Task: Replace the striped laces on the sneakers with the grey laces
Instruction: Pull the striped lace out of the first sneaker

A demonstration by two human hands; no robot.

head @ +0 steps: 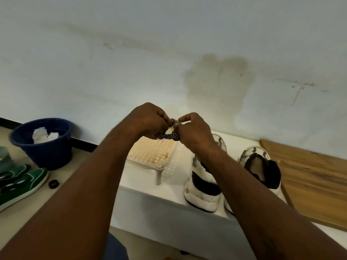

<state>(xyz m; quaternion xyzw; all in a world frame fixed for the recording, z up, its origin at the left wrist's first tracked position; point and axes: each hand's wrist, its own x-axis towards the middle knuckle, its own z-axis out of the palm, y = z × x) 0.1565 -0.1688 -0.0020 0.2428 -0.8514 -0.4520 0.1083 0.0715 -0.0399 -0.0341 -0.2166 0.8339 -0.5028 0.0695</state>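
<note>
Surface: white ledge [150, 199] set against a pale wall [169, 44], with tan floor to its left.
Forearms: bare, reaching up from the bottom edge and converging over the ledge.
Green shoes [20, 184]: a pair on the floor at the far left, just beside a small black ring [54, 184].
Sneakers [201, 196]: white and black, side by side on the ledge, heels toward the camera, the left one partly hidden behind the right forearm.
Wooden board [309, 177]: flat on the ledge, just right of the sneakers.
Rack [150, 151]: cream plastic grid on short legs, on the ledge left of the sneakers, beneath the hands.
Left hand [148, 119]: clenched round the striped lace [170, 136].
Right hand [195, 128]: gripping the same lace, thumb and forefinger pinching its upper loop.
Lace position: bunched in loops between both hands, in the air above the rack, clear of the sneakers.
Bucket [43, 147]: dark blue, on the floor by the wall, with crumpled white material inside.
Stain [217, 79]: large, brownish, on the wall above the hands.
</note>
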